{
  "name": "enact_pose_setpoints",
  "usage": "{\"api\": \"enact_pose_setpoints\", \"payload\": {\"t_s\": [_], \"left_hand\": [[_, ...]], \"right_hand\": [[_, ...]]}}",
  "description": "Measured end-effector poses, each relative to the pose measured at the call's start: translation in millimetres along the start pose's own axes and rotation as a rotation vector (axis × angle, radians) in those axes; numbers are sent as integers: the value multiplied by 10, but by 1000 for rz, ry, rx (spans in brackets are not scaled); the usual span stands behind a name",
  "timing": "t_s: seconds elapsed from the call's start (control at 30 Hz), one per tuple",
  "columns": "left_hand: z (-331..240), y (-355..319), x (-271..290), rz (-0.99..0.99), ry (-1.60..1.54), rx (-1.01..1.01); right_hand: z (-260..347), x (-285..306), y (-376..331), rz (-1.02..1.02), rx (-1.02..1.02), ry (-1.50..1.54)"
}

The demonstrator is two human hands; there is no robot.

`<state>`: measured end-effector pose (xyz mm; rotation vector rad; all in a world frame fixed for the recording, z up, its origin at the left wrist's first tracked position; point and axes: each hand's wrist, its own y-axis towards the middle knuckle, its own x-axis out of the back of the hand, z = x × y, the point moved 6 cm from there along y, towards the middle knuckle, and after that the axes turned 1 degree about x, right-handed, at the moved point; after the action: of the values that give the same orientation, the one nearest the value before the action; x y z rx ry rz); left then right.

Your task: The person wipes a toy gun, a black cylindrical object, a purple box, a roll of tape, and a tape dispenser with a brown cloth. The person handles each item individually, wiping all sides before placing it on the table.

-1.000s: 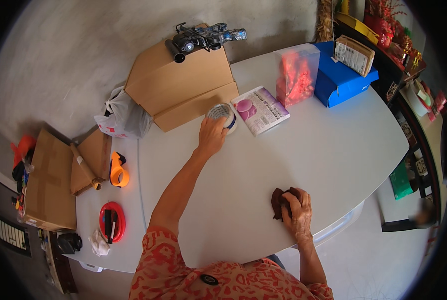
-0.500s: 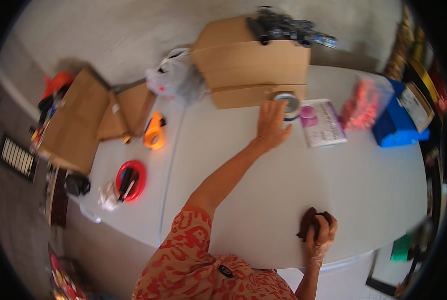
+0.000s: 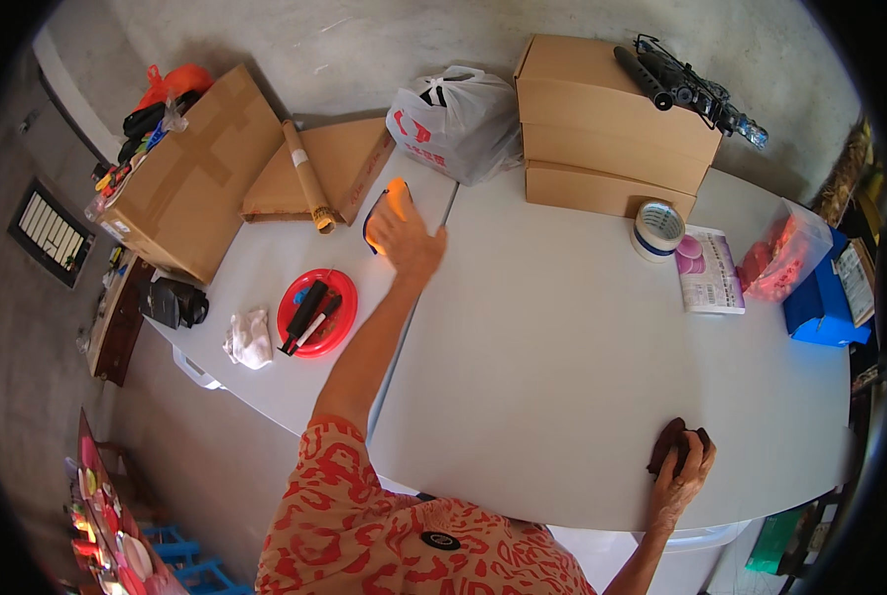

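Observation:
My left hand [image 3: 411, 241] reaches to the far left part of the table and is closed over an orange tape dispenser [image 3: 397, 190]. The hand covers most of the dispenser; its orange top and a dark edge show. Near the right front edge, my right hand [image 3: 685, 474] grips a bunched dark brown cloth [image 3: 666, 446] against the tabletop. Two stacked tape rolls [image 3: 658, 229] stand before the cardboard box [image 3: 617, 129], apart from both hands.
Left lie a red dish [image 3: 350, 315] with black tools, a white cloth [image 3: 250, 339] and cardboard boxes [image 3: 190, 178]. A grey plastic bag [image 3: 458, 124] stands at the back. Right are a white-purple packet [image 3: 713, 283], a bag of pink pieces [image 3: 785, 253] and a blue box [image 3: 822, 307].
My left hand has left the tape rolls and moved left onto the orange tape dispenser. The right hand still holds the brown cloth. The view has shifted left.

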<state>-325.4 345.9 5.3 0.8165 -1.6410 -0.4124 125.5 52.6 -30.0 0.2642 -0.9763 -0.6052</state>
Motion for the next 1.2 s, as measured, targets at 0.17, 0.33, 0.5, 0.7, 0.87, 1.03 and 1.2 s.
{"api": "enact_pose_setpoints", "payload": {"t_s": [0.17,0.33,0.5,0.7,0.87,1.03,1.2], "left_hand": [[655,315,-164,391,103,231],[805,335,-296,611,-60,324],[71,-100,171,548,-325,-74],[-878,-1122,1081,757,-582,-498],[-1237,-1722,1385,787,-655,-749],[-1346,-2033,1420,817,-767,-847],[-1354,-2078,1411,860,-764,-807]], "right_hand": [[35,-22,-9,-18,14,-27],[76,-45,-31,-43,6,-119],[298,-111,-210,-69,39,-237],[515,-130,-325,-163,-101,117],[1339,24,-431,-380,77,155],[1863,-296,-434,-305,299,13],[1670,-391,-369,-333,141,-171]]}}
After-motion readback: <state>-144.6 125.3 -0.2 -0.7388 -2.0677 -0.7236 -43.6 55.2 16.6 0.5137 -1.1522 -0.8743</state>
